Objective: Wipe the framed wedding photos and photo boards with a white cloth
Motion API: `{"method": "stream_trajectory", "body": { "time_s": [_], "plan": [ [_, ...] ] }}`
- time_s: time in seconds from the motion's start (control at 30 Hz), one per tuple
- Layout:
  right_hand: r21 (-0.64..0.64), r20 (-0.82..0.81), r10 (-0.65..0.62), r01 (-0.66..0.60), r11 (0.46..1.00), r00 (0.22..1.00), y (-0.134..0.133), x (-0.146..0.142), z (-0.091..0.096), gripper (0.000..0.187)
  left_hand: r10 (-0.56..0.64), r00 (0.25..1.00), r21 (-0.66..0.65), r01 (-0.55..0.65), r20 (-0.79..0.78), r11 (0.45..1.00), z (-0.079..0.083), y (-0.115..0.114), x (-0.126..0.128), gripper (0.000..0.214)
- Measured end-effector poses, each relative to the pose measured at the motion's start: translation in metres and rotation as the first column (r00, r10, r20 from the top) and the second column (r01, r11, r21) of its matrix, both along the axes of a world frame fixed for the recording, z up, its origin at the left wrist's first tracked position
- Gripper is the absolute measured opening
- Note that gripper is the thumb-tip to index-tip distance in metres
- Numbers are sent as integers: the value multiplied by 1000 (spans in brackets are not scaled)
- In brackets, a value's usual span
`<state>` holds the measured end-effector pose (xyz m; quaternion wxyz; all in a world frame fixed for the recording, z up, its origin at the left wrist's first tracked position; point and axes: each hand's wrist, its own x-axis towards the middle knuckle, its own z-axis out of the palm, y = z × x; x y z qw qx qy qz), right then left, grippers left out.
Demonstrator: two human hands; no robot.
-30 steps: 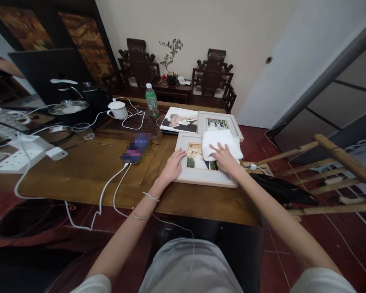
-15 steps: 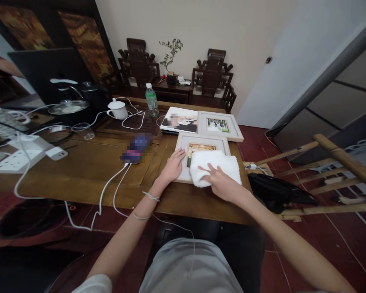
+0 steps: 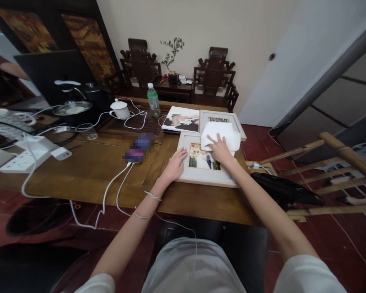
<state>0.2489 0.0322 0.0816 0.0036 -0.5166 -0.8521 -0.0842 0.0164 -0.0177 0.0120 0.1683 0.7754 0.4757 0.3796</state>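
Observation:
A picture frame (image 3: 207, 179) with a pale wooden border lies flat at the table's near right part, a photo showing behind its wide white mat. My left hand (image 3: 174, 165) rests on its left edge, fingers stretched out and laid flat. Under my right hand (image 3: 222, 151) is a folded white towel (image 3: 221, 132), gripped with the fingers spread over it. The towel covers the frame's upper right corner and overlaps a second picture frame (image 3: 239, 128) behind. Left of that second frame sits a white-covered photo album or panel (image 3: 183, 118), with something dark beneath it.
On the table (image 3: 110, 175) are a phone (image 3: 138, 148) with white cables, a green-labelled bottle (image 3: 153, 101), a lidded white cup (image 3: 120, 110), a clear plastic cup (image 3: 87, 131) and a power strip (image 3: 27, 156). A bamboo rack (image 3: 338, 152) stands right. A person's arm (image 3: 9, 63) shows far left.
My right hand has slid the white towel away from me, up the frame, uncovering the lower part of the photo and mat. My left hand stays on the frame's left edge.

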Motion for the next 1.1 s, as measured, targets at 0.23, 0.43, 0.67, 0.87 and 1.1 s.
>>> {"method": "stream_trajectory", "body": {
  "time_s": [0.23,0.43,0.67,0.87,1.1],
  "plan": [
    [-275,16,159,-148,950,987,-87,-1,32,59,10,1000,-31,-10,0,999,3,-3,4,51],
    [-467,-78,244,-251,848,967,-133,-8,58,65,17,1000,-31,-17,-23,999,4,-3,3,53],
    [-269,-173,194,-236,934,966,-93,3,15,64,-2,999,-26,1,-33,1000,3,-2,2,51],
    [-14,-150,95,-98,995,984,-20,5,0,63,-14,999,-16,14,-30,1000,1,-1,-1,51],
    [-42,-64,58,-61,997,996,-20,-17,-3,56,-11,1000,-22,10,-21,1000,2,-1,-1,50]
  ]
}}
